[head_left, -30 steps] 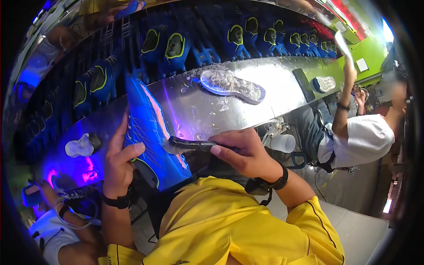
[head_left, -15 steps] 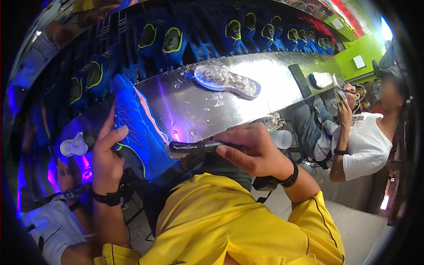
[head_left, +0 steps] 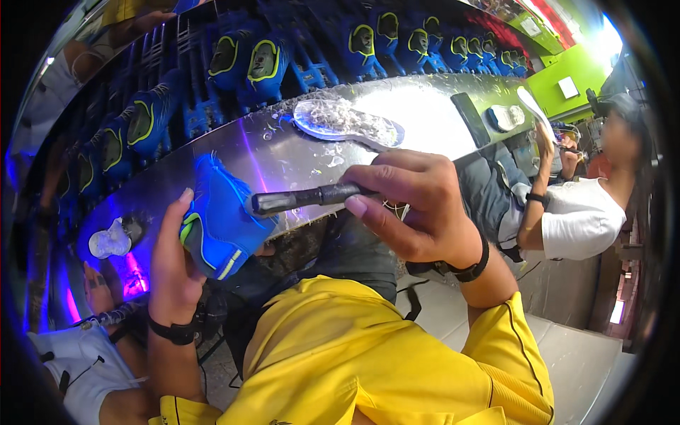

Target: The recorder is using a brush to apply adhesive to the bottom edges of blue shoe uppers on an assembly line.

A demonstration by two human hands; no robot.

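Note:
My left hand is closed around a blue shoe upper with a yellow-green collar edge, held above the bench's near edge. My right hand grips a long, dark stick-shaped tool between thumb and fingers. The tool's far end is against the side of the shoe, or just in front of it; its working tip is not clear. Beyond my hands, a white shoe sole covered in pale scraps lies on the metal bench.
Blue shoes stand on a rack along the bench's far side. A black bar and a smaller sole lie to the right. A white rounded piece sits at left. A person works at right; another person's hand shows at left.
The shoe has turned in my left hand, so its heel end now points toward me. The tool has moved up and left with my right hand. The right-hand person has raised a white sole.

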